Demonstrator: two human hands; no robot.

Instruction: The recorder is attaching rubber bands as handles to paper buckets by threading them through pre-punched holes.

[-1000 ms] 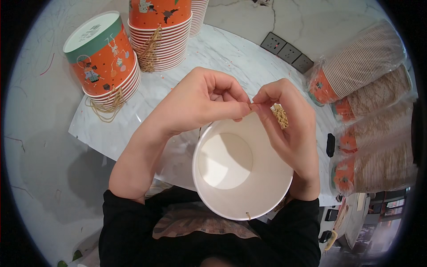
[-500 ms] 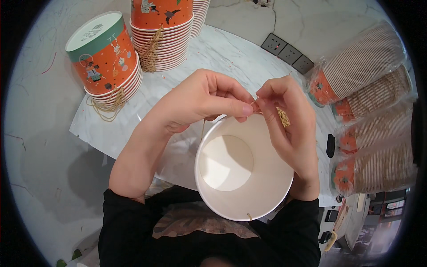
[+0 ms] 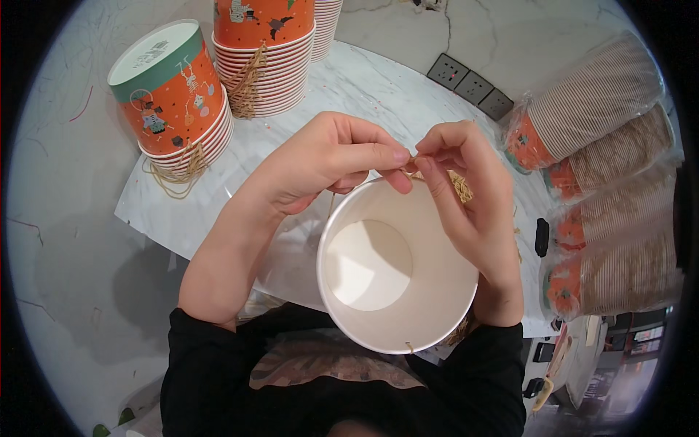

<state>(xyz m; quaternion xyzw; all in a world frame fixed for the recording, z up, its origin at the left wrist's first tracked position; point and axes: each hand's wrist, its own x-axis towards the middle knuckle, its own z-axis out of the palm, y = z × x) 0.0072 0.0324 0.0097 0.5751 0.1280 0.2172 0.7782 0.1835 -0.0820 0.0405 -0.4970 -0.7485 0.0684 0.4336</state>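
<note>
As the white-lined paper bucket (image 3: 368, 266) gapes before the person's chest (image 3: 328, 364), left hand (image 3: 329, 159) and right hand (image 3: 470, 193) close together at its far rim, fingers of both pinching tan cord (image 3: 411, 163), stacked orange buckets (image 3: 171, 102) on the tabletop (image 3: 364, 84).

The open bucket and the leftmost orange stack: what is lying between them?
In the head view, the left hand and forearm cross between the open bucket and the leftmost orange stack, with marbled tabletop showing on the stack's side.

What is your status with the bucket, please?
Left hand and right hand pinching cord. Bucket with mouth facing camera. Cord bundle partly behind right hand.
</note>
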